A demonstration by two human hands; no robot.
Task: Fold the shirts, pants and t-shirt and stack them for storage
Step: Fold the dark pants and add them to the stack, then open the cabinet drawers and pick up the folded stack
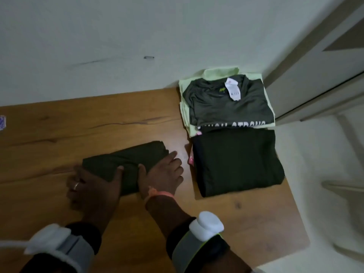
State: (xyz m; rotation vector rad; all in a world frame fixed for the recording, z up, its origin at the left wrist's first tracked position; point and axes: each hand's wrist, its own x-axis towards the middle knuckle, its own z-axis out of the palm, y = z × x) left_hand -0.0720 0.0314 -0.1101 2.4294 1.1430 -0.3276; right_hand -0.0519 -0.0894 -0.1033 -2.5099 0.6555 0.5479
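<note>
Probably home — wooden table, wardrobe

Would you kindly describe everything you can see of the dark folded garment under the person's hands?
The dark folded garment is a compact, thick bundle of dark olive, soft-looking cloth, lying diagonally on the wooden table, left of two stacks of folded clothes. The left hand grips its near left end, thumb on top. The right hand holds its right side, thumb on the cloth, fingers reaching down to the table. What kind of garment it is cannot be told.
</note>
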